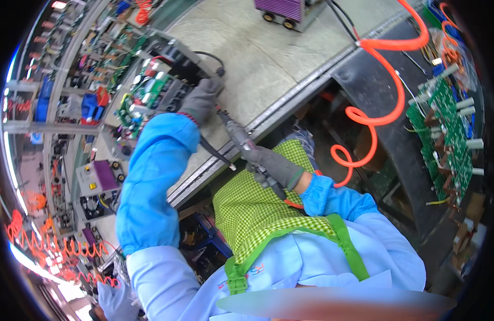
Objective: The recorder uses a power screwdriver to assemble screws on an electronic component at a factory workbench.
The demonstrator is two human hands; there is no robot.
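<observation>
My right hand (276,165), in a grey glove, is wrapped round a grey air screwdriver (240,136). The tool's tip points up and left, close to my left hand (200,100). That hand, gloved too, has its fingers curled at the side of an opened metal-cased device (174,59); what they grip is hidden. Green circuit boards (158,88) and coloured wires crowd beside the casing. Below my left hand, a black cable (217,154) runs to the bench edge. An orange air hose (294,204) comes off the screwdriver's rear end.
Coils of orange hose (399,99) hang over the bench's right side. A purple finned unit (289,12) stands on the bench (247,53) at the far side. Large green circuit boards (450,134) stand at right. Another purple-and-white unit (100,176) is at left, and a person (116,294) is at lower left.
</observation>
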